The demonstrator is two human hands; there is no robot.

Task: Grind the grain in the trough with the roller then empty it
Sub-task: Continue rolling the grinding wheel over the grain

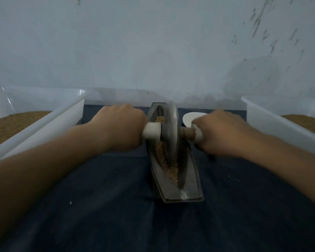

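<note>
The pale, streaked wall (153,42) rises beyond our hands, and a dark blue cloth (107,206) spreads beneath them. Outside our left hand (120,126) stands a white plastic tub (65,115) holding brown meal (13,122); outside our right hand (224,131) stands a second white plastic tub (262,113) with more brown meal (302,120). Between our two grips lies the grey, boat-shaped metal trough (180,195), running from us toward the wall. The grey metal disc roller (171,131) stands upright in its groove. Each hand curls tightly round one end of the roller's crosswise handle (152,132), left of the disc and right of it. The coarse tan grain (168,170) sits in the trough, mostly on our side of the grips. A white oval object (191,117) peeks out just past our right knuckles. Pale crumbs (233,178) dot the cloth nearer us than the right hand.
</note>
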